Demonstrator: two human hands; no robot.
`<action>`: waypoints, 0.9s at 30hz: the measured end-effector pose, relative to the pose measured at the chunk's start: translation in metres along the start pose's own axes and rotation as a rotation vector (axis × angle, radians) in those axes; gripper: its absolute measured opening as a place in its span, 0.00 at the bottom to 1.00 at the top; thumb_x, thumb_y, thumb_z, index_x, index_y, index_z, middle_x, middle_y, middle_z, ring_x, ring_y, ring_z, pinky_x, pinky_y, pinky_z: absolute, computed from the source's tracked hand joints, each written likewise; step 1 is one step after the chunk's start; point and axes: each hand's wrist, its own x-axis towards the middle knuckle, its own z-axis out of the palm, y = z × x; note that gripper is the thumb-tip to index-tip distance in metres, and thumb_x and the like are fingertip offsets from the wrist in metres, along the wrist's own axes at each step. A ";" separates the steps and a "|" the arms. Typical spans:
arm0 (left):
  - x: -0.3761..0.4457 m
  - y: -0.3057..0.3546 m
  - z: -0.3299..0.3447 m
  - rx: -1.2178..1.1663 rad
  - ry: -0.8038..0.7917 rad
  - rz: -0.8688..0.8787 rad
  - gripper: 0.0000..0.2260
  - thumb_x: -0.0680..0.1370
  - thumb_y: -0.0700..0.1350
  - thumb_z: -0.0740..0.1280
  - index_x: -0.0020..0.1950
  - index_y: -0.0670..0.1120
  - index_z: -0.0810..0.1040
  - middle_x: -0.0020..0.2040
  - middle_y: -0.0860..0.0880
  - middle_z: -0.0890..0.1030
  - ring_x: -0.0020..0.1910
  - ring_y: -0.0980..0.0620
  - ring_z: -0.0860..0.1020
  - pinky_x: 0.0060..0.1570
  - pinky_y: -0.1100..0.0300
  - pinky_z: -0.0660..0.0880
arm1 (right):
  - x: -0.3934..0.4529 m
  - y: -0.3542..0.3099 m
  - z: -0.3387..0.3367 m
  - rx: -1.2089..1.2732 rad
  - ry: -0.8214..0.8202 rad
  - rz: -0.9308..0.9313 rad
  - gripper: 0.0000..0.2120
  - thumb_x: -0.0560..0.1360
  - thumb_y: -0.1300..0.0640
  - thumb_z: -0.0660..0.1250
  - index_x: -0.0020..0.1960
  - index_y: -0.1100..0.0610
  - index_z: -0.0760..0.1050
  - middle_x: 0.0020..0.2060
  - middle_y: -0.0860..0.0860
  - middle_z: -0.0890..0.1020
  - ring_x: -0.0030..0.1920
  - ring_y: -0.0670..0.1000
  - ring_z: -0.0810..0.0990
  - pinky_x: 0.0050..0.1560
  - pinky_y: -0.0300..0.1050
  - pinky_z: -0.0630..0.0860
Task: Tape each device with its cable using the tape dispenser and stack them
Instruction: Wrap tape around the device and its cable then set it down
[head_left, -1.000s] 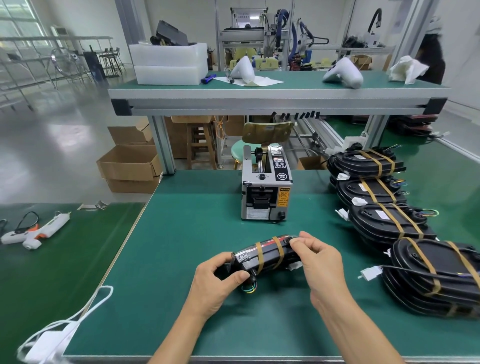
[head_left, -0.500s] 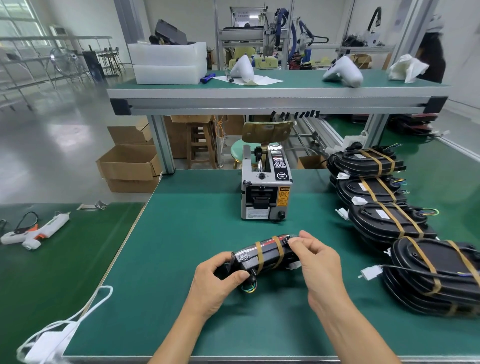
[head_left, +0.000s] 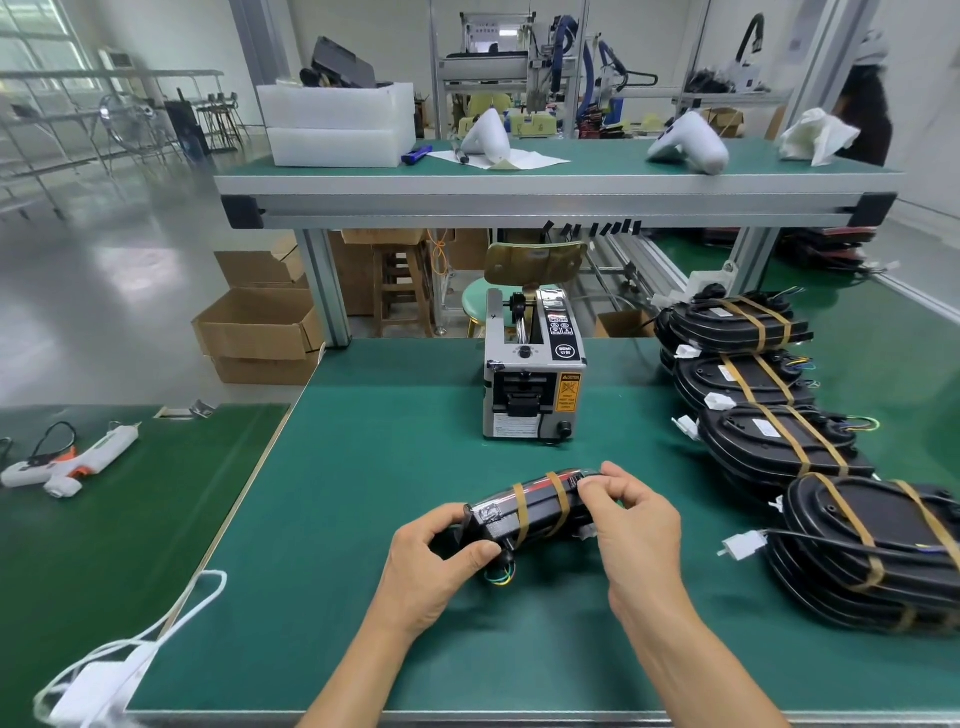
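Over the green table (head_left: 363, 467), both hands grip the device (head_left: 535, 512).

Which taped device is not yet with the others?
The device gripped by both hands, left hand and right hand; the rest sit along the table's right side.

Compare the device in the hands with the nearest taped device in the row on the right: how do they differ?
The held device is gripped at both ends by the left hand and right hand; the nearest row device rests untouched on a stack. The held one is turned edge-on, the row one lies flat. Both are black with two tan tape bands.
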 end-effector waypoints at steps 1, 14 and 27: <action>0.000 0.000 0.000 -0.002 0.001 0.002 0.23 0.69 0.71 0.78 0.56 0.57 0.87 0.51 0.51 0.89 0.51 0.52 0.86 0.56 0.61 0.79 | 0.000 0.001 0.000 0.003 0.003 0.004 0.09 0.72 0.60 0.73 0.36 0.49 0.86 0.59 0.41 0.83 0.61 0.44 0.80 0.65 0.46 0.72; 0.001 -0.003 0.000 0.003 -0.004 -0.020 0.20 0.71 0.67 0.79 0.58 0.59 0.87 0.54 0.52 0.89 0.56 0.50 0.86 0.63 0.52 0.80 | 0.002 0.002 0.002 -0.044 0.022 -0.025 0.08 0.71 0.58 0.72 0.37 0.48 0.86 0.58 0.40 0.83 0.56 0.36 0.80 0.48 0.36 0.73; 0.001 -0.001 0.000 -0.009 -0.005 -0.027 0.19 0.71 0.64 0.79 0.58 0.59 0.87 0.54 0.52 0.89 0.56 0.51 0.86 0.61 0.59 0.80 | 0.004 0.001 0.000 -0.098 0.004 -0.033 0.08 0.71 0.59 0.73 0.36 0.47 0.85 0.58 0.43 0.84 0.55 0.32 0.78 0.46 0.31 0.69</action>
